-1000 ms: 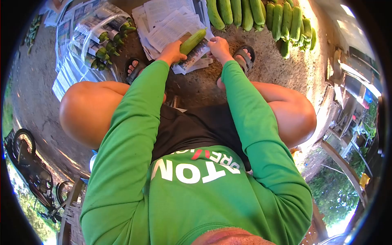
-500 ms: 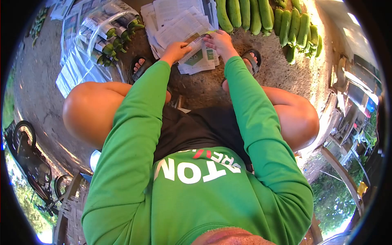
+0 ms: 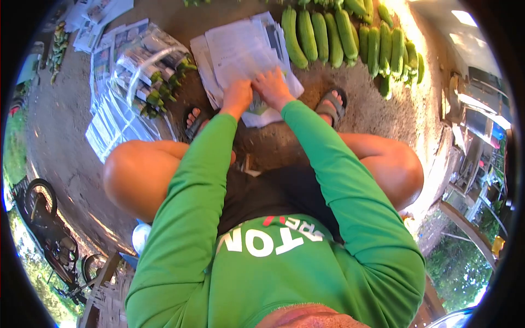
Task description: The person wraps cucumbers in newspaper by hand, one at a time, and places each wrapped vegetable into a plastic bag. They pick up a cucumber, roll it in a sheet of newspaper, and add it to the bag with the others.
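Observation:
A stack of newspaper sheets (image 3: 240,52) lies on the ground between my feet. Over its near part are both of my hands, close together with thumbs almost meeting. My right hand (image 3: 272,88) rests on the paper with its fingers stretched out and somewhat apart. Beside it, my left hand (image 3: 238,97) touches the sheets too, but its fingertips are blurred and partly hidden. If something lies under the palms, I cannot make it out.
Long green vegetables (image 3: 321,37) lie in rows at the upper right. A clear plastic bundle (image 3: 143,71) of newspaper-wrapped green vegetables sits at the left. Sandalled feet (image 3: 332,106) flank the paper. A motorcycle (image 3: 52,232) stands at the far left.
My right hand has moved left, close to my left hand. The narrow paper strip with a yellow-green end between them is no longer visible. The view has tilted, shifting the scene downward.

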Available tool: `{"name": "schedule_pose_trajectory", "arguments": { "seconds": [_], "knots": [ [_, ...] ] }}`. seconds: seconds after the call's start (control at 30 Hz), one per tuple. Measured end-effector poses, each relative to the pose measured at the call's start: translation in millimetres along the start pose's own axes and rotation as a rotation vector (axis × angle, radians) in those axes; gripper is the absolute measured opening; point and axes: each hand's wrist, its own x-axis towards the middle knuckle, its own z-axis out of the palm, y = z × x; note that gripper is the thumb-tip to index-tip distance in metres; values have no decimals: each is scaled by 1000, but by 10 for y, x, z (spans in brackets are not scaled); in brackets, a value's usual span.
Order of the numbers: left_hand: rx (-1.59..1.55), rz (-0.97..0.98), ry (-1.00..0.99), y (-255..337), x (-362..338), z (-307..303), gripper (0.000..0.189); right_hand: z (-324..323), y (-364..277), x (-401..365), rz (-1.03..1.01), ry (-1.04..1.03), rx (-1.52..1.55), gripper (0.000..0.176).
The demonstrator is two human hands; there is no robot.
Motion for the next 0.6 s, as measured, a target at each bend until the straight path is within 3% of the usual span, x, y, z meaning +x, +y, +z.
{"name": "schedule_pose_trajectory", "arguments": {
  "seconds": [0.03, 0.1, 0.17, 0.27, 0.33, 0.47, 0.53, 0.6],
  "knots": [
    [75, -6, -49, 35, -11, -19, 24, 34, 51, 33, -15, 25, 1, 19],
    [161, 28, -83, 174, -86, -107, 26, 19, 92, 81, 20, -123, 104, 23],
    [270, 243, 110, 94, -214, -27, 28, 70, 106, 19, 59, -89, 151, 19],
    [234, 341, 214, -18, -189, 105, 34, -247, 152, 108, 140, -444, 460, 31],
    [171, 395, 37, 80, -190, -107, 36, -675, 164, 177, 314, -678, 767, 37],
    [187, 282, -296, 687, -311, -594, 40, -1556, 290, 239, 250, -898, 534, 42],
    [80, 249, -277, 841, -353, -624, 39, -2063, 330, 313, 126, -1029, 328, 53],
    [17, 212, -334, 1021, -327, -757, 45, -2229, 362, 200, -107, -651, -42, 75]
  ]
}}
